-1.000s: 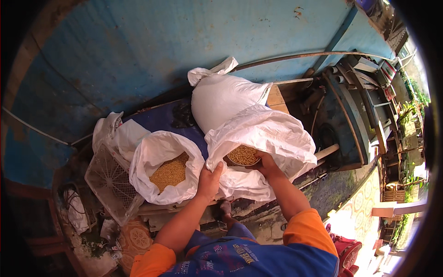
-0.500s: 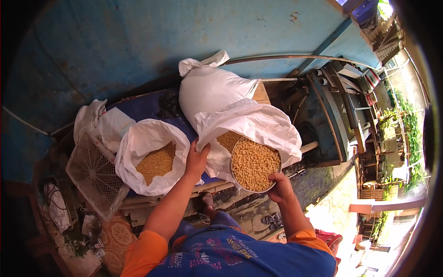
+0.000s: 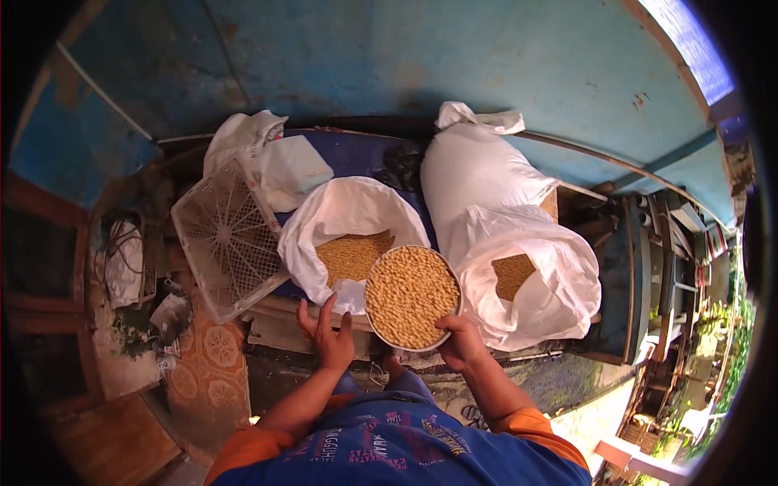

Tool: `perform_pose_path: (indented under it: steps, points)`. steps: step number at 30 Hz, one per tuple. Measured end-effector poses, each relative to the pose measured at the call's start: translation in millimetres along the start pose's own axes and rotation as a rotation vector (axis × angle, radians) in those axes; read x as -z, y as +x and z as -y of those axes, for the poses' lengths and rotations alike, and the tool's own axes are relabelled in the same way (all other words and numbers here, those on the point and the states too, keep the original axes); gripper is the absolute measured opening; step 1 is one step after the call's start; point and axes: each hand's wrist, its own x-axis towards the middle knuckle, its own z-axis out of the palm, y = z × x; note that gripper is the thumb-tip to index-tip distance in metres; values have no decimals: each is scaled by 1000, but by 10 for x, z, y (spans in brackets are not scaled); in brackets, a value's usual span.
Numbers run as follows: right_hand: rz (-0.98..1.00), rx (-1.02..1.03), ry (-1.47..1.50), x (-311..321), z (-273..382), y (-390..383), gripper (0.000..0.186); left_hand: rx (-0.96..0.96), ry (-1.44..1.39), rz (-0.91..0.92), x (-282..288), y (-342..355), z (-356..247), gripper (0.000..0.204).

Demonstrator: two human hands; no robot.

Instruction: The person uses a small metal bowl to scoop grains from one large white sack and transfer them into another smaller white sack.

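My right hand (image 3: 456,340) grips the rim of a round metal bowl of pale yellow beans (image 3: 409,287). Just left of the bowl, my left hand (image 3: 328,332) is open with fingers spread, near the lip of an open white sack (image 3: 301,243) that holds beans. A second open white sack (image 3: 559,283), its rim folded, lies to the right with beans inside. Behind it rests a full white sack (image 3: 470,170) with its top gathered.
A clear plastic crate (image 3: 212,243) leans at the left, beside white bags (image 3: 292,166). A black bag (image 3: 401,166) lies on a blue surface under the sacks. A blue wall (image 3: 340,65) stands behind; stacked boards (image 3: 664,251) are at the right, sandals below.
The bowl has come out of the right sack and moved left, before the left sack. My left hand has let go of the right sack's edge and opened. The view has turned.
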Motion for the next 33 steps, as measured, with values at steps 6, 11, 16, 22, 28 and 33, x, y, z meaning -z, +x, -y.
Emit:
perform_pose_path:
  steps: [6,11,16,22,28,33]
  points:
    - [-196,264,-509,-611,-62,756,84,504,-647,173,-270,157,568,38]
    - [-464,865,-1597,-562,-116,1482,85,537,-731,317,-284,236,575,43]
    - [-385,1028,-1809,-576,-190,1671,81,510,-857,336,-249,219,634,45]
    - [-200,1494,-2006,-470,-70,1643,75,479,-780,313,-226,202,633,42]
    - [-189,1798,-1784,-610,54,1209,74,434,-733,293,-303,149,746,44]
    - [-247,1301,-809,-793,113,320,85,153,-250,93,64,118,233,47]
